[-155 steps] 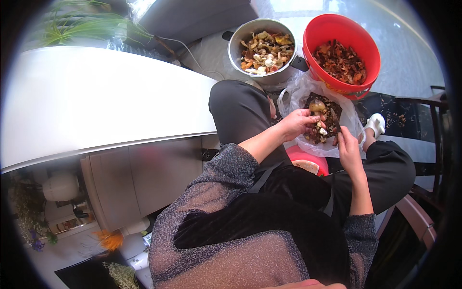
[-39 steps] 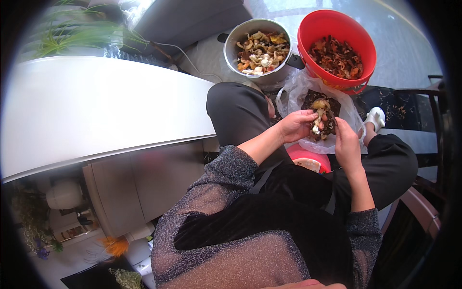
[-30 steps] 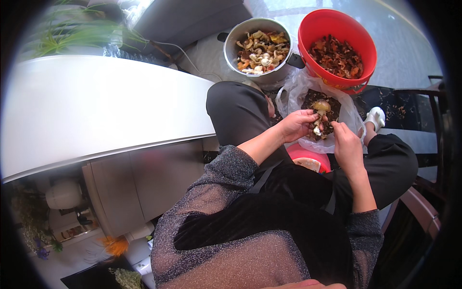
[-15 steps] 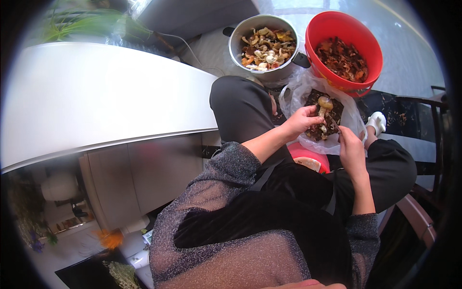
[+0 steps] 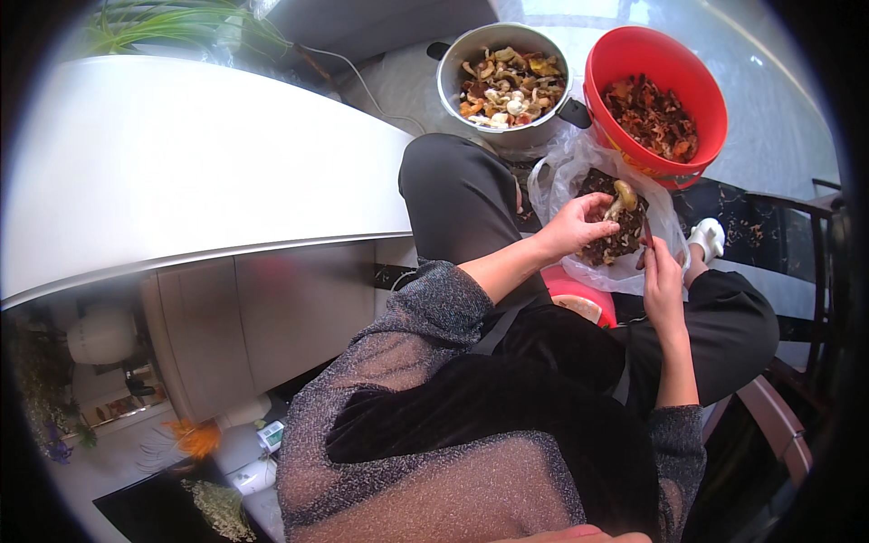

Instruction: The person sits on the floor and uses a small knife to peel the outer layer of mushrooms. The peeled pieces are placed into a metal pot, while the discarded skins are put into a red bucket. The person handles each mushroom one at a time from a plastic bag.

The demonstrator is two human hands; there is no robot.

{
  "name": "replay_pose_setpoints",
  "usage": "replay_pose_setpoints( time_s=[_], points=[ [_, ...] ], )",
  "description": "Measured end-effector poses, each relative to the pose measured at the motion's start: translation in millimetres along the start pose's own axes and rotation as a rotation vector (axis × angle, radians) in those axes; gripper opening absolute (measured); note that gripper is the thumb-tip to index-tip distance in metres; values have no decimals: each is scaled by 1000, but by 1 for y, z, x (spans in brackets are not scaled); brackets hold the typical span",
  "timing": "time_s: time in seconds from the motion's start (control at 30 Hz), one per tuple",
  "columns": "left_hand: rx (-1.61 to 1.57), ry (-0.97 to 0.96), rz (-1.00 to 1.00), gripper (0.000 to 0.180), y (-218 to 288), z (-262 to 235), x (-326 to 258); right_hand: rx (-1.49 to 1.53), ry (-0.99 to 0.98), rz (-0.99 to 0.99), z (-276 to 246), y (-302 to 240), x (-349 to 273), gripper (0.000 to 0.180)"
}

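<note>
left hand pinches a pale mushroom over the plastic bag of dark trimmings, fingers closed on its stem. right hand fingers curled round a small knife, blade just beside the mushroom. risk: blade slips toward left fingertips; scraps could miss the bag. steel pot and red bowl near

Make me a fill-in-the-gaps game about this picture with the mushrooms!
1. The left hand holds a pale ____ over the plastic bag of dark scraps.
2. The bowl of brown pieces is coloured ____.
3. The cut mushroom pieces lie in a round ____ pot.

Missing words: mushroom; red; metal
</note>
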State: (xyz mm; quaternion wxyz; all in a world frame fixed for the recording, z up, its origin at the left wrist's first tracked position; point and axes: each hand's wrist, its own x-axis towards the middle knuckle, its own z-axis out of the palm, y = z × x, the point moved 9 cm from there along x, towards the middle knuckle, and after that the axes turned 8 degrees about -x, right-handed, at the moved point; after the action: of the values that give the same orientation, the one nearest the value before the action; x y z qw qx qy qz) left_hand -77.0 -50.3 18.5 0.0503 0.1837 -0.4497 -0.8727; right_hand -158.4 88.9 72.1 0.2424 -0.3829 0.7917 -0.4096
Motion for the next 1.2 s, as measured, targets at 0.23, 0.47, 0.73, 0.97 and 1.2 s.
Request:
replay_pose_setpoints(
  time_s=[0.23,0.47,0.73,0.97,1.2],
  points=[
    [-67,-34,-46,62,-10,4,-1,-88,56,-29,3,5,10,18],
    [-18,-74,20,63,-7,6,1,-293,-31,-79,4,-11,-1,24],
    [393,27,163,57,13,8,-6,-495,28,-138,-3,-24,3,25],
    [508,132,314,52,27,4,-10,-531,30,-132,1,-26,2,24],
    [607,114,277,56,25,9,-13,-611,62,-182,-1,-32,5,26]
  ],
)
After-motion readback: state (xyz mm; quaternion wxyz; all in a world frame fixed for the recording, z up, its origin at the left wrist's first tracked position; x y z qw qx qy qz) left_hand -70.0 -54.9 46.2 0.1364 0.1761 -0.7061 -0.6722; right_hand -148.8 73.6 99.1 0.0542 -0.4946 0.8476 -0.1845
